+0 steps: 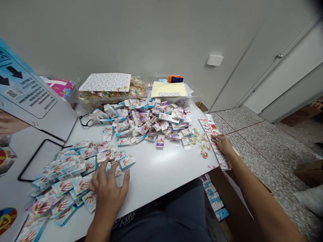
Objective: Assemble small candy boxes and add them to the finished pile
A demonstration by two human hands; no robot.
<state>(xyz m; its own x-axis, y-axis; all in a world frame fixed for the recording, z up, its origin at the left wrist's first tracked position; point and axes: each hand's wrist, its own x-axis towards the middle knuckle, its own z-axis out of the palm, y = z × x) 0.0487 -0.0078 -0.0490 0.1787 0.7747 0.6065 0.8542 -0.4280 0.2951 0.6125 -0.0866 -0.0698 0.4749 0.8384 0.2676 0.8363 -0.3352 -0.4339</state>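
Observation:
My left hand [109,185] is open, its fingers spread over the near edge of a pile of small printed cartons [83,185] at the left of the table. Its fingertips are close to a few of them, and I cannot tell whether they press on any. My right hand [223,144] is at the table's right edge, fingers drawn together on a white sticker sheet [210,129] with red and coloured prints. What lies under those fingertips is hidden. Near the sheet are small clear packets of colourful beads [204,154]. More cartons [143,121], several with open flaps, are heaped at the back.
Behind the heap stand a clear tub [111,95] of bead packets under a label sheet [107,82], and another tub with yellow paper [168,89] and an orange-and-blue object [175,78]. A large printed box [27,80] rises at left. Below the table's right edge, a cardboard box [223,188] holds cartons.

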